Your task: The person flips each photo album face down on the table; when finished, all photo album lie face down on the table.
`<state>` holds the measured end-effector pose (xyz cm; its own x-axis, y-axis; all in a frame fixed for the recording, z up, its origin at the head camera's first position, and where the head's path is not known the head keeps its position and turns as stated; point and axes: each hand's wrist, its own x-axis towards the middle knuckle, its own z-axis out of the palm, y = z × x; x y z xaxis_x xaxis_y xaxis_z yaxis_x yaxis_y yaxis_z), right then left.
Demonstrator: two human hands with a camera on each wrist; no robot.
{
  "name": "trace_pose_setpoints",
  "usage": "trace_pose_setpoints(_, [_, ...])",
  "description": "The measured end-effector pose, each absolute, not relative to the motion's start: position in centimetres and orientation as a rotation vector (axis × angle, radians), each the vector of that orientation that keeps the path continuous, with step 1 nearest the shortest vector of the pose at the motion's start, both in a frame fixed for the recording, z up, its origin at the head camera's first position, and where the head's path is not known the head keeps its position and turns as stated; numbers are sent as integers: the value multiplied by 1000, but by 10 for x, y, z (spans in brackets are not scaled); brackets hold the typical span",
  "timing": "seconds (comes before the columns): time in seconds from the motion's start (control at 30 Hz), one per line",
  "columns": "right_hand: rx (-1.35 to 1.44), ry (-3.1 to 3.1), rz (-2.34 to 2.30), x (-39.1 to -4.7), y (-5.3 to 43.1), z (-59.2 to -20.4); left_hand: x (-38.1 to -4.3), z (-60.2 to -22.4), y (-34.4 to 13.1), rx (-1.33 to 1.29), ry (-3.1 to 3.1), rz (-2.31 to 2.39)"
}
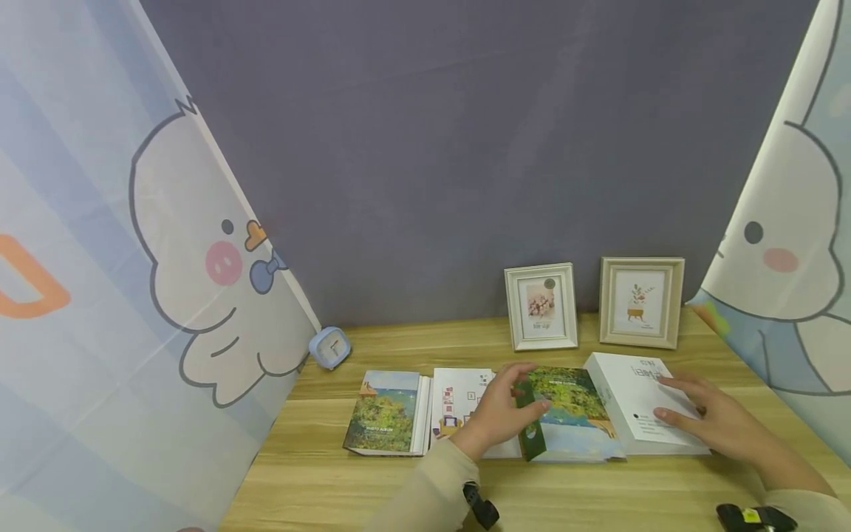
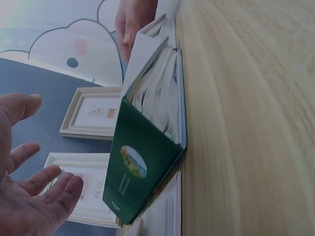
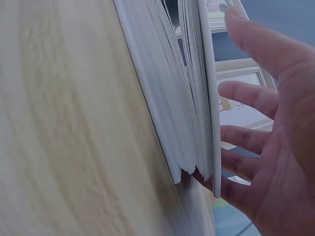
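My left hand (image 1: pixel 501 410) hovers with spread fingers by the dark green spine of a photo album (image 1: pixel 572 399) with a garden and sea cover. In the left wrist view that hand (image 2: pixel 34 196) holds nothing, and the spine (image 2: pixel 142 167) is tilted. Just to the right lies a thick white album (image 1: pixel 648 403). My right hand (image 1: pixel 721 421) rests loosely spread fingers on its cover. From the right wrist, the page edges of the white album (image 3: pixel 157 88) fan apart, and the fingers (image 3: pixel 246 137) lie against its cover.
Further left lie another garden-cover photo album (image 1: pixel 385 414) and a white album with furniture drawings (image 1: pixel 459 391), partly hidden by my left arm. Behind stand two picture frames (image 1: pixel 512 310) (image 1: pixel 605 303). A blue alarm clock (image 1: pixel 329 347) sits at the back left. Printed curtains hang around the table.
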<state>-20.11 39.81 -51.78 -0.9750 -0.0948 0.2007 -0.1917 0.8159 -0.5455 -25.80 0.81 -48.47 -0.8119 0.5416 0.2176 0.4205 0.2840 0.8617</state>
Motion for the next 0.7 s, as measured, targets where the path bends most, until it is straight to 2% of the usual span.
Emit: trace_pose_setpoints(0.7, [243, -2824, 847, -201, 394, -519, -253, -487, 44, 863, 2315, 1583])
